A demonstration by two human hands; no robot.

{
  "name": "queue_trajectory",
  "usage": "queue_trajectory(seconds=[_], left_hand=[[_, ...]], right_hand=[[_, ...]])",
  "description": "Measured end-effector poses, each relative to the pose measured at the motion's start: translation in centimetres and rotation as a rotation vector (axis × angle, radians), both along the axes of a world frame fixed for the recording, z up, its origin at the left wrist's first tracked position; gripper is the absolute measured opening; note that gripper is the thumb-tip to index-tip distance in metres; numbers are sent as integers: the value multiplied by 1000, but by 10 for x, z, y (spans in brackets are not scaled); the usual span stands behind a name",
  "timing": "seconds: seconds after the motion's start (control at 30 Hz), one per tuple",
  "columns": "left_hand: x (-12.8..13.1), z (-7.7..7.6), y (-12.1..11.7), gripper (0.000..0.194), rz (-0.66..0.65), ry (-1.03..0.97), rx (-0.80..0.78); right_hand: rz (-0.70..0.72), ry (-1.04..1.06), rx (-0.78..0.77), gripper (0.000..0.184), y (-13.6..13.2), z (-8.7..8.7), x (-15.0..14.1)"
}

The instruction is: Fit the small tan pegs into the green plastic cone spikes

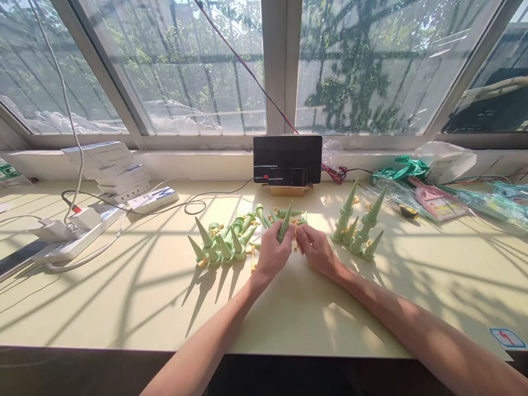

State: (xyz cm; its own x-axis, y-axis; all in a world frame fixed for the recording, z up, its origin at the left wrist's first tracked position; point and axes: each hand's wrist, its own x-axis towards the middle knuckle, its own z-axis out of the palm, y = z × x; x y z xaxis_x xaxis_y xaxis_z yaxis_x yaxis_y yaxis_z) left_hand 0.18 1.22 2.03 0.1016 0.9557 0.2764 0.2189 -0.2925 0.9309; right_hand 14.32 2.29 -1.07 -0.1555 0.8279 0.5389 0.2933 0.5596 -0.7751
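Note:
My left hand [273,250] is closed around a pale green pointed cone [286,219], whose tip sticks up above the fingers. Close beside it, my right hand [315,247] has its fingers pinched together; a bit of yellow shows between the hands, and what the right fingers hold is hidden. To the left, several green cones [226,250] stand upright among loose green and yellow parts [247,221]. A yellow stick-like piece [253,259] lies by my left wrist. On the right stands a group of green cones [363,231], two of them on taller stacked bases.
A tablet [287,154] with a phone [287,177] before it stands at the back. White boxes [119,170] and a power strip [78,236] with cables are at the left. Plastic bags [445,162] and a yellow-black tape measure-like object [408,211] lie right.

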Motion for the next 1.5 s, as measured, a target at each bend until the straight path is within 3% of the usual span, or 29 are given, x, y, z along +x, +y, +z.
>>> queue_trajectory(seconds=[0.33, 0.93, 1.23, 1.5], left_hand=[[1, 2, 0, 32, 34, -15, -17], [0, 1, 0, 33, -7, 25, 2], [0, 2, -1, 32, 31, 9, -4], [0, 0, 1, 31, 13, 24, 9]], right_hand=[[54, 74, -33, 32, 0, 1, -2], [0, 11, -38, 48, 1, -3, 1], [43, 25, -22, 34, -2, 2, 0], [31, 16, -40, 39, 0, -2, 1]])
